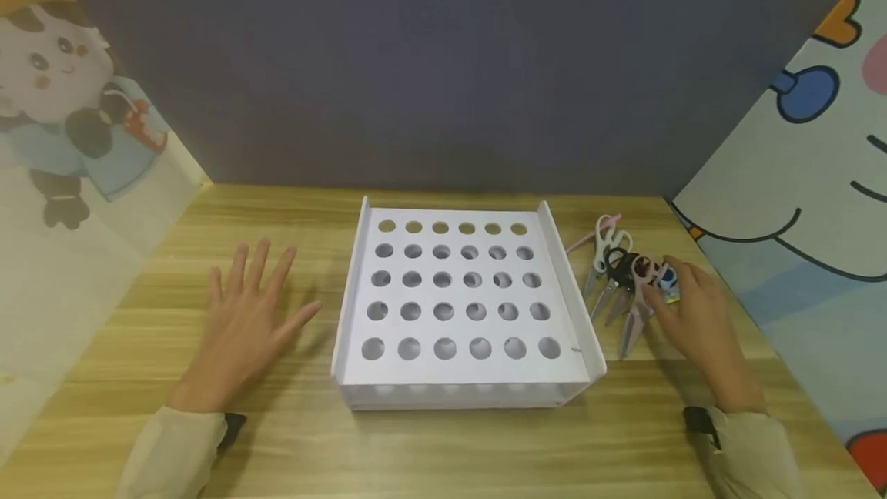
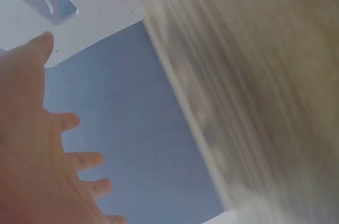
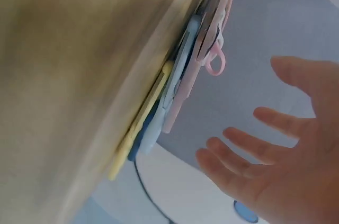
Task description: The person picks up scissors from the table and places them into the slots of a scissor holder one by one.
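Note:
My left hand (image 1: 239,329) is spread, palm down, over the wooden table to the left of a white rack (image 1: 426,295) with rows of round holes. Its fingers look straight in the left wrist view, holding nothing. On the rack's right lies a pile of scissors: white-handled scissors (image 1: 600,252), black-handled ones (image 1: 608,293) and pink ones (image 1: 634,322) nearest me. Over the pile's right edge hovers my right hand (image 1: 703,326). Its loosely bent fingers stand apart from the pink, light blue (image 3: 153,123) and yellow (image 3: 132,131) handles in the right wrist view.
A dark grey panel (image 1: 443,68) stands behind the wooden table (image 1: 443,453). Cartoon-printed panels border the left (image 1: 41,276) and right (image 1: 748,175) sides. A thin pink item (image 1: 580,242) lies between the rack and the white-handled scissors.

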